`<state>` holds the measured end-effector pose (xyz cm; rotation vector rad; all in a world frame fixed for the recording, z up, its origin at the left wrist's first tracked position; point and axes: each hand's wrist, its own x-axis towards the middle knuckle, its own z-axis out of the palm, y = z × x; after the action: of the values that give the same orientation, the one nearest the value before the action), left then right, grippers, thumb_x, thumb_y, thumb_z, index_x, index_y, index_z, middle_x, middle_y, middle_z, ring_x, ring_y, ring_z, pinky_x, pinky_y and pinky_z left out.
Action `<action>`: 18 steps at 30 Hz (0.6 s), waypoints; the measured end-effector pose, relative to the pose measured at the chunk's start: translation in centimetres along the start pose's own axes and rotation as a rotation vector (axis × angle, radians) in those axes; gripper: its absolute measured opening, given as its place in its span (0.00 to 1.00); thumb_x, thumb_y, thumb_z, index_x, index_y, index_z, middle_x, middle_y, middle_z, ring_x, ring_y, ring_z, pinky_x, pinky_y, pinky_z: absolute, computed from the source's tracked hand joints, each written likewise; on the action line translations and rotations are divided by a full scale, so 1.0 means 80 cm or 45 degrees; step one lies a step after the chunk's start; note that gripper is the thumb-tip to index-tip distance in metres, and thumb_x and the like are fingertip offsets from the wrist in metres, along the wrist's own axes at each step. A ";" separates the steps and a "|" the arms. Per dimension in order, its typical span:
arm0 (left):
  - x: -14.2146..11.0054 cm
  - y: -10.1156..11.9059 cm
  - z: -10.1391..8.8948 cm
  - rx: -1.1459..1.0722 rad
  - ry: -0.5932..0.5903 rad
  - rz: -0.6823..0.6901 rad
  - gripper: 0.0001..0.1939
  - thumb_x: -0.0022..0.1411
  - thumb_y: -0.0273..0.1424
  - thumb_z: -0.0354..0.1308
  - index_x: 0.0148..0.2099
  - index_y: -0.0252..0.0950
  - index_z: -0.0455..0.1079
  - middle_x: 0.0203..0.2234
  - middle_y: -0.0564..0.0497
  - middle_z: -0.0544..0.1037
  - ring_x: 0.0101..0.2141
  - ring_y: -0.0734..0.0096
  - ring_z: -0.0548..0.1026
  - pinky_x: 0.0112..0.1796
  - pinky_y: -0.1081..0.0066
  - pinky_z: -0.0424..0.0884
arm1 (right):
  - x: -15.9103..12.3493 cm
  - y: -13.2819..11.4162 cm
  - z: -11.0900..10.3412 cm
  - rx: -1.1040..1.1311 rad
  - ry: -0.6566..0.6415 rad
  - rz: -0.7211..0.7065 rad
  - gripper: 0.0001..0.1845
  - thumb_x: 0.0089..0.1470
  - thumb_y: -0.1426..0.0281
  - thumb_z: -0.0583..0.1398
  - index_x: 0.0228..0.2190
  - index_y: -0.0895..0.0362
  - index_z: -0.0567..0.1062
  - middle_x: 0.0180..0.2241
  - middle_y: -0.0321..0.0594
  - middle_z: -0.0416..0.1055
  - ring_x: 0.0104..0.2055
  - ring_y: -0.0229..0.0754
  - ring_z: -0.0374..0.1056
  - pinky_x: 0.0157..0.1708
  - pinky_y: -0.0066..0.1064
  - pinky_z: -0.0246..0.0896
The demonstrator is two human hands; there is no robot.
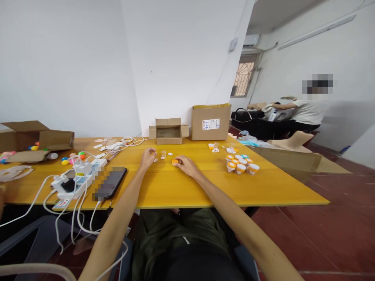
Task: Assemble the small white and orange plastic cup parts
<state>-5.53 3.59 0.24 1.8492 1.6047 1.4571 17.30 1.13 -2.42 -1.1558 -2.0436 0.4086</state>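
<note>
My right hand (187,166) grips a small orange lid (175,161) between thumb and fingertips, just above the yellow table (175,193). To its left, my left hand (148,157) is closed, its fingers curled together. A small white piece (155,160) shows at those fingertips; whether it is held or lies on the table is unclear. Between the hands stands a clear little cup (163,153), with small white patterned pieces (170,154) beside it. Right of my right hand, several small jars (240,168) with orange, white or blue lids stand grouped together.
A phone (113,183) and a power strip (84,179) with tangled white cables lie at left. An opened small box (169,134) and a larger carton (210,123) stand at the back. More lids and pieces (215,147) lie behind the jars. A person (309,111) sits at far right.
</note>
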 end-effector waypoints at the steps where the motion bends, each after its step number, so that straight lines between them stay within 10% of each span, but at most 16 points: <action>1: 0.000 -0.003 -0.001 0.046 -0.003 -0.013 0.02 0.52 0.28 0.60 0.32 0.37 0.72 0.33 0.49 0.80 0.38 0.63 0.77 0.44 0.64 0.72 | 0.000 -0.001 -0.001 -0.012 0.002 0.010 0.06 0.53 0.68 0.64 0.36 0.52 0.78 0.36 0.38 0.76 0.36 0.41 0.71 0.39 0.31 0.64; 18: -0.011 -0.012 -0.008 0.311 -0.335 -0.019 0.10 0.50 0.32 0.65 0.23 0.39 0.66 0.21 0.53 0.72 0.33 0.62 0.74 0.34 0.69 0.65 | 0.009 0.017 0.004 0.081 0.088 0.135 0.13 0.56 0.64 0.61 0.43 0.54 0.76 0.41 0.43 0.77 0.40 0.43 0.73 0.44 0.35 0.67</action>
<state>-6.48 2.90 -0.61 2.0531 1.7185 0.9954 17.67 2.50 -3.09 -1.2267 -1.9019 0.4752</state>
